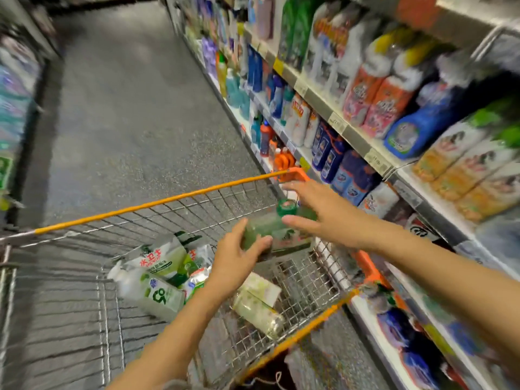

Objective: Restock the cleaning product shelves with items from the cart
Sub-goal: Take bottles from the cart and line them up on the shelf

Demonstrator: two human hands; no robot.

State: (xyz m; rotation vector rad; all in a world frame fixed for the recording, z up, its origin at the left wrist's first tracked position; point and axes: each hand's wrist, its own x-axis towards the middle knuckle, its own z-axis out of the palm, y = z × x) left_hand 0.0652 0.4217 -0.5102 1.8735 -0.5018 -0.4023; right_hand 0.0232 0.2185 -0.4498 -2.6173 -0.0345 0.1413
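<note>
Bottle step: the green bottle is lifted over the cart, close to its right rim, lying tilted with the green cap pointing toward the shelves. My left hand grips the base, thumb on one side and fingers curled round the other. My right hand is spread with straight fingers, thumb and fingers on either side of the cap end. Blur hides whether it touches.

To do it well:
- Close my right hand round the neck before my left lets go, so there is no one-handed wobble.
- Lift clear of the orange rim, not through the wire.
- Find the matching row on the shelves, slide it in base first with the label out, and keep from knocking its neighbours.

White-green packs wait on the cart floor.
</note>
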